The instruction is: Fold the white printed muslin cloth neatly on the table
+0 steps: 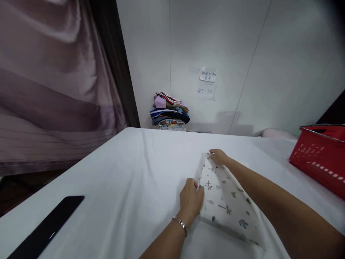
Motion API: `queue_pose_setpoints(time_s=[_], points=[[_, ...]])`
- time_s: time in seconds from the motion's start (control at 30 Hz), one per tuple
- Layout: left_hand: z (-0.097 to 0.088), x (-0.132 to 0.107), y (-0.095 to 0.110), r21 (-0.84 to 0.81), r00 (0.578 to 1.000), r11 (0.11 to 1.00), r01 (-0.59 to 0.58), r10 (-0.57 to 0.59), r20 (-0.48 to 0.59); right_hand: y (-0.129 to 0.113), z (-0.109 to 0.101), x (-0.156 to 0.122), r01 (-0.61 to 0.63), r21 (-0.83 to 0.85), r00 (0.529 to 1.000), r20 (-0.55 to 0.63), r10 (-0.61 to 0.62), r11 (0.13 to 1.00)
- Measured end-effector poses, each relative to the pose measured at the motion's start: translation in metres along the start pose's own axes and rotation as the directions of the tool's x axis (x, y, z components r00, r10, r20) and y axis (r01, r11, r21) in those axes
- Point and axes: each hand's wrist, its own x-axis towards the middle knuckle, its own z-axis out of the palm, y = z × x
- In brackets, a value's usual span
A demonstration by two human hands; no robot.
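A white cloth (229, 201) printed with small coloured plant-like motifs lies folded in layers on the white-covered table. My left hand (191, 198), with a silver bracelet at the wrist, grips its left edge partway along, thumb and fingers closed on the fabric. At the far corner, my right hand (218, 157) pinches the same cloth, and my right forearm passes over its right side. The near part of the cloth spreads toward me, its lower right end loose. My right fingertips are partly hidden by the hand and fabric.
A red plastic basket (320, 154) with a metal handle stands at the right. Behind the table's far edge rises a stack of folded fabrics (169, 111). A long black flat object (48, 226) lies front left. A pinkish curtain (54, 82) hangs at left; paper notes (207, 91) are on the wall.
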Motion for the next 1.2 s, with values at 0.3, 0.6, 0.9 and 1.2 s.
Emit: queue_pose_setpoints(time_s=[0.3,0.6,0.9,1.2], points=[[0.004,0.001,-0.005,-0.041,0.998,0.997,-0.066,0.065,-0.012,0.013,0.007,0.015,0.021,-0.027,0.998,0.056,-0.019,0.999],[0.004,0.001,-0.004,-0.037,0.998,0.998,-0.058,0.058,-0.006,0.016,0.013,0.002,0.072,0.121,0.995,-0.074,-0.063,0.990],[0.003,0.001,-0.003,-0.037,0.998,0.997,-0.067,0.068,0.012,0.022,0.010,-0.001,0.073,0.318,0.996,-0.080,-0.050,0.945],[0.004,0.001,-0.005,-0.021,0.995,0.995,-0.099,0.099,0.004,0.023,-0.001,-0.008,0.103,0.434,0.994,-0.004,-0.112,0.895]])
